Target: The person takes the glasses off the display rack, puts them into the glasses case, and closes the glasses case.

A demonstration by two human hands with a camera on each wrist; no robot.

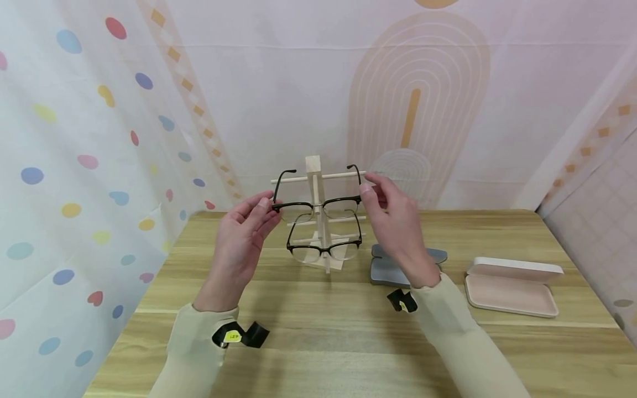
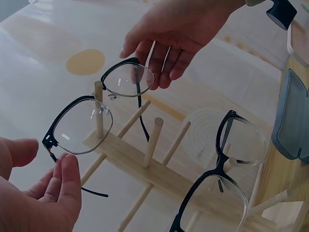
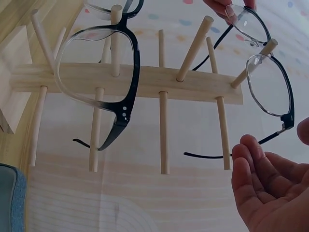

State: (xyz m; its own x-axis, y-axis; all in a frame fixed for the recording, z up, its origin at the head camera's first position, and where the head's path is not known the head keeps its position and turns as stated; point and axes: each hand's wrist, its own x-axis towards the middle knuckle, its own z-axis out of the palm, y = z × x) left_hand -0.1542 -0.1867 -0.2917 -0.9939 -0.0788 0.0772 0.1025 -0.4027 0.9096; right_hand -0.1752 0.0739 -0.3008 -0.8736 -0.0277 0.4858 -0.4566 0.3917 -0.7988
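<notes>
A pair of black half-rim eyeglasses (image 1: pixel 293 204) sits high on a wooden display stand (image 1: pixel 313 165), its bridge at the top front peg. My left hand (image 1: pixel 244 235) is at the hinge on the left; in the left wrist view its thumb (image 2: pixel 24 152) stands apart from the fingers, which are close to the temple. At the other hinge, my right hand (image 1: pixel 395 218) has its fingers (image 3: pixel 251 150) by the temple, the thumb apart from them. Lower on the stand hangs a second pair of dark-topped eyeglasses (image 1: pixel 325 250), touched by neither hand.
Behind my right wrist lies an open grey-blue glasses case (image 1: pixel 385 271), partly hidden. Farther right is an open white case with a pink lining (image 1: pixel 512 294). The stand rests on a wooden table (image 1: pixel 318 342), before a patterned curtain (image 1: pixel 278 83).
</notes>
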